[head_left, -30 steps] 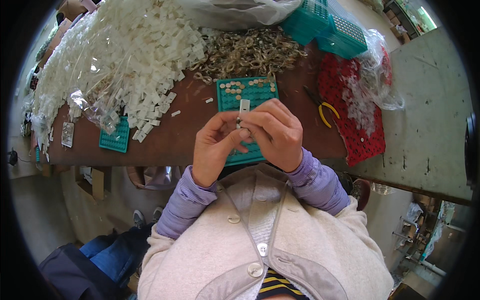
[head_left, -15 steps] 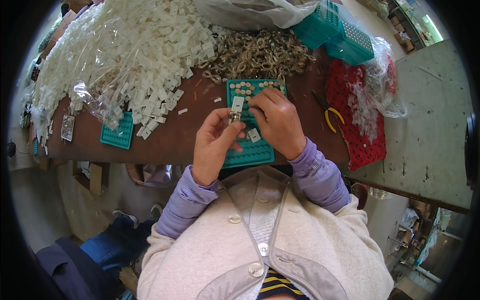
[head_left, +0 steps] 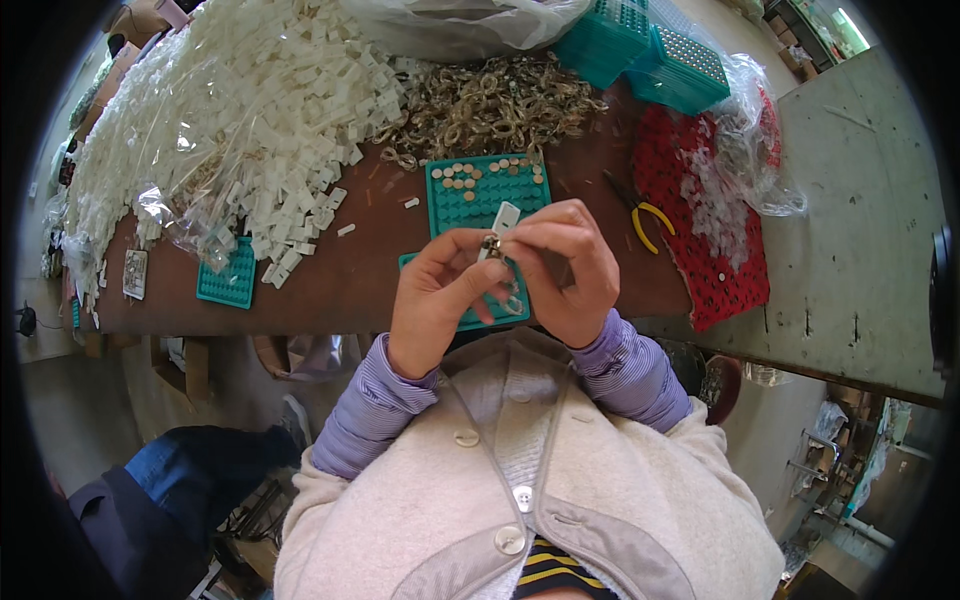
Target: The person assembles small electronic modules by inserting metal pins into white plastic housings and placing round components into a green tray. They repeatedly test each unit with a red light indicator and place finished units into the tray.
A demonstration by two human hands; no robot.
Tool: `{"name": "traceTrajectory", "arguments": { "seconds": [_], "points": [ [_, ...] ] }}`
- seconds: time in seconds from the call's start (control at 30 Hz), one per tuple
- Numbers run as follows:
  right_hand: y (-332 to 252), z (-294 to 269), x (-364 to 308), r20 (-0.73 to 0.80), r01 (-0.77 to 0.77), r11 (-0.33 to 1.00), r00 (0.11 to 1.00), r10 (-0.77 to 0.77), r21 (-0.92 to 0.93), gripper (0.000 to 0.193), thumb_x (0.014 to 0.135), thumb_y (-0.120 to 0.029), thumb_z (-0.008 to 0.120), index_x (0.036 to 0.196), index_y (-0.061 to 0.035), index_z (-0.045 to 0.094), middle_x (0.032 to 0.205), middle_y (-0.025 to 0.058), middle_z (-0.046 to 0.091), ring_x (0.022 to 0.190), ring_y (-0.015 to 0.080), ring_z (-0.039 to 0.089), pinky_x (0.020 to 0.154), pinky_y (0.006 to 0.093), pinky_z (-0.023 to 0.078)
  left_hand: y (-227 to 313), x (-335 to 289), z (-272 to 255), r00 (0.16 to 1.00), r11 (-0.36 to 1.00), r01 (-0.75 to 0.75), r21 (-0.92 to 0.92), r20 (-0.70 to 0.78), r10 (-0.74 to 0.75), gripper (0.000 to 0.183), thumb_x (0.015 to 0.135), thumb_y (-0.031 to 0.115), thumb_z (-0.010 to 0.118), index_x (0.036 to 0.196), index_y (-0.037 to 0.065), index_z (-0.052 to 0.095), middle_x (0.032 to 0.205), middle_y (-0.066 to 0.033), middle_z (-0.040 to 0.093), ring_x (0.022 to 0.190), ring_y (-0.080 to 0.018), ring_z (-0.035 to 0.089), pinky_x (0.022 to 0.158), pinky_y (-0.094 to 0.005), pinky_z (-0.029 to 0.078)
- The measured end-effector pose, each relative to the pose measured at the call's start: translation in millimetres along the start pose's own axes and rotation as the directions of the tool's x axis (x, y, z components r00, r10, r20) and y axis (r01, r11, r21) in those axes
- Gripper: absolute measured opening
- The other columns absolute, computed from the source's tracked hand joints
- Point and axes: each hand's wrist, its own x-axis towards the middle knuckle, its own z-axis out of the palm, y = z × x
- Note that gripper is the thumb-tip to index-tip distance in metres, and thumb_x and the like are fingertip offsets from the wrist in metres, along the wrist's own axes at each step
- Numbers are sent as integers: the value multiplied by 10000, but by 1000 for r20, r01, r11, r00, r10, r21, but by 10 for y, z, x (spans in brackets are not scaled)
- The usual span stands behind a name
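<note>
The brown bench (head_left: pixel 345 282) spread beneath and beyond both hands, and a heap of white plastic pieces (head_left: pixel 250 110) covered most of it to the far left of the left hand. A tangled heap of clear, looped cords (head_left: pixel 500 105) lay straight beyond the hands, with a clear plastic bag (head_left: pixel 470 25) farther off behind it. To the right of the right hand lay a red patterned cloth (head_left: pixel 715 275), and stacked green trays (head_left: pixel 680 70) stood well beyond that hand. One green tray (head_left: pixel 470 210) lay just past the fingertips, a second green tray (head_left: pixel 500 318) lay partly hidden below the hands, and a smaller green tray (head_left: pixel 227 285) lay well left of the left hand. The left hand (head_left: pixel 435 300) was curled, its thumb and forefinger pinched on a white piece (head_left: pixel 506 217) that stuck up between the two hands. The right hand (head_left: pixel 575 265) had its thumb and forefinger drawn close together at the same piece; whether they gripped anything, I could not tell. Pliers with yellow handles (head_left: pixel 653 225) lay near the right hand, on its right. Small round discs (head_left: pixel 458 184) sat in the tray beyond the fingertips, and a tiny metal part (head_left: pixel 490 243) showed on the white piece, between the fingers.
</note>
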Motion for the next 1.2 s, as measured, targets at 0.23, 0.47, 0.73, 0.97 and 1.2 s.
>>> {"name": "traceTrajectory", "arguments": {
  "seconds": [0.23, 0.47, 0.73, 0.97, 1.2],
  "points": [
    [9, 69, 7, 21, 25, 995, 1000, -23, -101, 322, 863, 79, 790, 1140, -35, 672, 930, 106, 707, 816, 291, 682, 700, 387, 564, 1, -11, 7, 999, 1000, -20, 2, -45, 20, 274, 1052, 112, 714, 1292, -13, 669, 1030, -66, 764, 891, -122, 743, 644, -244, 588],
    [-16, 79, -57, 88, -33, 995, 995, 41, -94, 247, 875, 85, 754, 1103, -9, 733, 976, 116, 741, 856, 298, 713, 745, 370, 590, -63, 1, -25, 995, 996, -60, 65, -70, 65, 245, 1060, 115, 711, 1268, -8, 672, 1022, -56, 758, 875, -109, 732, 638, -236, 576],
    [-57, 28, -17, -35, -375, 917, 923, 383, 136, 284, 902, 105, 715, 1162, -4, 751, 1012, 136, 732, 941, 261, 720, 808, 340, 580, -45, 6, -64, 995, 992, -19, 125, -90, 31, 278, 1098, 177, 678, 1318, 5, 672, 994, -32, 764, 792, -58, 672, 577, -193, 498],
    [18, -139, -32, 42, -185, 964, 980, 196, -189, 205, 818, 80, 774, 948, -15, 648, 896, 118, 651, 827, 279, 657, 727, 384, 526, 79, 29, 7, 996, 991, 93, 100, -28, -90, 320, 1101, 172, 672, 1385, 24, 660, 1037, -41, 786, 745, -27, 619, 523, -166, 436],
    [-44, -90, -93, -21, -213, 976, 977, 213, -47, 233, 787, 42, 796, 949, -35, 646, 925, 122, 655, 862, 340, 666, 739, 420, 552, 20, 29, 98, 994, 976, 16, 215, -111, 8, 285, 1105, 185, 662, 1339, 23, 660, 1023, -49, 784, 702, -60, 661, 485, -178, 456]
  ]
}}
